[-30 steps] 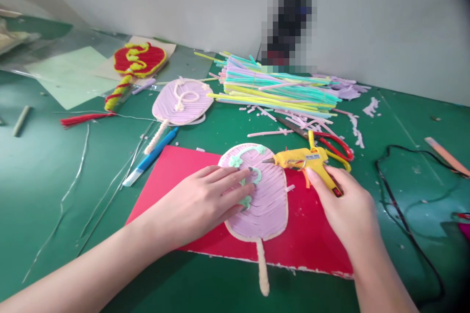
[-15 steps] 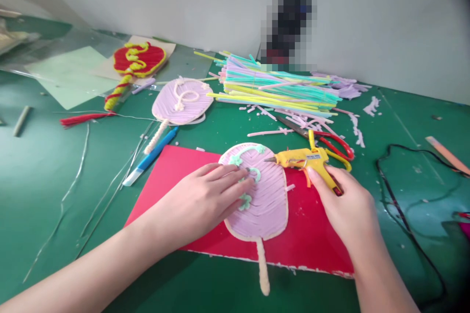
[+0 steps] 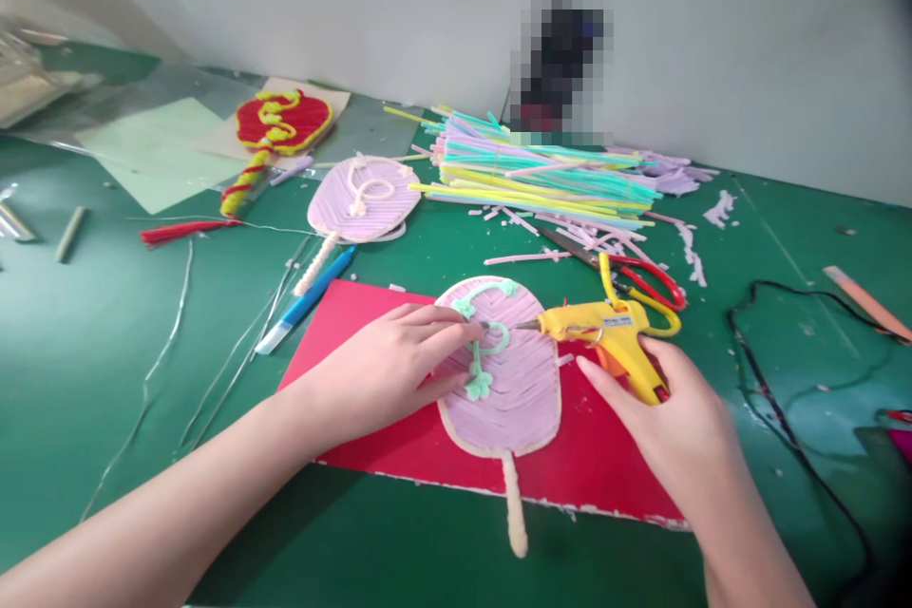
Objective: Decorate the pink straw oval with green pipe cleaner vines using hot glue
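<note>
A lilac pipe-cleaner fan (image 3: 523, 399) with a cream rim and handle lies on a red board (image 3: 605, 456). Mint-green pipe-cleaner trim (image 3: 480, 384), curled and with small flowers, sits on its face. My left hand (image 3: 399, 351) reaches over the fan's left side, its fingers closed at the trim's curl; the fingertips partly hide it. In my right hand (image 3: 676, 408) is a yellow hot glue gun (image 3: 613, 332), gripped by its handle with the thumb stretched out apart. The gun's nozzle points left, over the fan near the curl.
Behind the board lie red-handled scissors (image 3: 648, 280) and a pile of pastel pipe cleaners (image 3: 541, 171). A second lilac fan (image 3: 363, 199), a blue pen (image 3: 306, 299) and a red-and-yellow fan (image 3: 285, 122) are at the left. A black cord (image 3: 769, 389) runs along the right.
The glue gun has dipped slightly and my right thumb has come away from it. My left hand's fingers have drawn in, uncovering more of the lower green flower. The view has shifted slightly.
</note>
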The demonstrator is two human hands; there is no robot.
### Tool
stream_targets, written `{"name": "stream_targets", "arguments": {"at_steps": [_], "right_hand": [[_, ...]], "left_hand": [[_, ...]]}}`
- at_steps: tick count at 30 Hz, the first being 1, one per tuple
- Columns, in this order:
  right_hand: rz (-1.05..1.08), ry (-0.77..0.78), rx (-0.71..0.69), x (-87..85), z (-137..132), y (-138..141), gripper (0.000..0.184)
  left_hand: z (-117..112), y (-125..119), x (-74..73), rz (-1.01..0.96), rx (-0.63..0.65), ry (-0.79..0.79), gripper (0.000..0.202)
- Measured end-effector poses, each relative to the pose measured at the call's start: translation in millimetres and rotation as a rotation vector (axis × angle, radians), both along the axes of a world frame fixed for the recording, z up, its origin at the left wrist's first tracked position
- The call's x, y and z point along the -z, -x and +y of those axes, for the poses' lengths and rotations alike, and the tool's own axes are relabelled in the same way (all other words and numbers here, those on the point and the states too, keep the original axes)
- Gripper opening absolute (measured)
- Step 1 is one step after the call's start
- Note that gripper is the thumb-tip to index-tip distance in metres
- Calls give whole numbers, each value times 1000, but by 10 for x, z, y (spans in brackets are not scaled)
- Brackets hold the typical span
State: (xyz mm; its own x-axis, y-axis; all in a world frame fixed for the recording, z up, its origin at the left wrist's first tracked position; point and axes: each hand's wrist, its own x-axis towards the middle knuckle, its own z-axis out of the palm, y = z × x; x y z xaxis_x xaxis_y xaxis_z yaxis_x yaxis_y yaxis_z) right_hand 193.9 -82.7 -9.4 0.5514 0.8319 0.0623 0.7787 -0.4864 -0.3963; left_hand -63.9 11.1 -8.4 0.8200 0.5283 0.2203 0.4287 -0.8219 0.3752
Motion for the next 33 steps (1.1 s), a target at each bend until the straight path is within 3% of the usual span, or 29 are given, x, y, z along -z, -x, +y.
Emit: {"name": "stream_targets", "arguments": {"at_steps": [8,11,14,17,20,23,27,30,33], "right_hand": [[19,13,3,82,-190,-28,66],[130,92,-67,35,-231,18,48],[219,128,-100,-9,-289,148,36],[256,87,-66,-9,-355,327,38],[304,44,-124,45,-429,503,43],[163,-48,-193,125,-513,661,50],[-6,-115,-293,180,-605,868,37],[-45,-92,-358,145,-642,992,24],[-18,-27,-372,56,-656,1019,24]], "left_hand": [[-11,-14,-23,-6,16,-45,31],[-10,-11,-36,4,24,-56,29],[-3,-6,-21,26,32,-62,28],[9,-1,-6,47,46,-46,31],[25,3,-5,44,31,-18,39],[45,4,15,21,25,-16,45],[67,-2,104,-34,0,-59,38],[63,-10,155,-59,0,-111,37],[42,-29,143,-62,-12,-145,38]]}}
